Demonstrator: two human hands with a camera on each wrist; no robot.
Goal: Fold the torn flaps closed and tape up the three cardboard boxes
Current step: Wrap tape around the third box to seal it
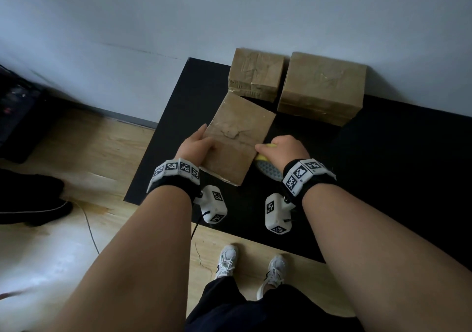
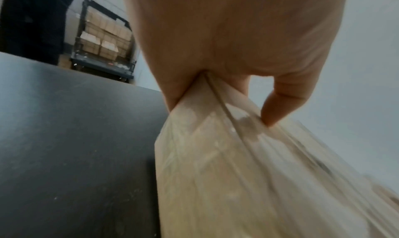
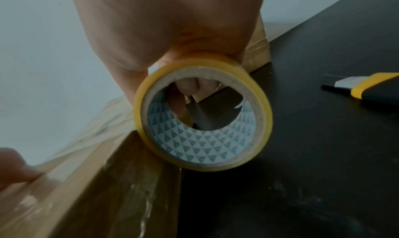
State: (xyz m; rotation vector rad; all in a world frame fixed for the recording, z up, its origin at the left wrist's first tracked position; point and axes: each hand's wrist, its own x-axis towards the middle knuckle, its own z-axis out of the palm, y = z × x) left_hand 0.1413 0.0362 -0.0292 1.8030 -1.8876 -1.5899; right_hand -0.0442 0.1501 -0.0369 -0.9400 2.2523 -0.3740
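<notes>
Cardboard, brown and creased under glossy clear tape, makes up the near rectangular box (image 1: 238,137), which lies at an angle on the matte black tabletop (image 1: 383,178). The left hand (image 1: 195,144) grips the box's left edge, thumb on top and fingers curled round the side. The right hand (image 1: 286,149) is closed round a yellow roll of tape (image 3: 201,115) with a white cardboard core printed in teal triangles; the roll meets the box's right edge. Two more taped brown cardboard boxes, a small one (image 1: 255,73) and a larger one (image 1: 323,87), stand side by side against the pale wall. A yellow and black utility knife (image 3: 367,88) lies on the tabletop, apart from the roll.
</notes>
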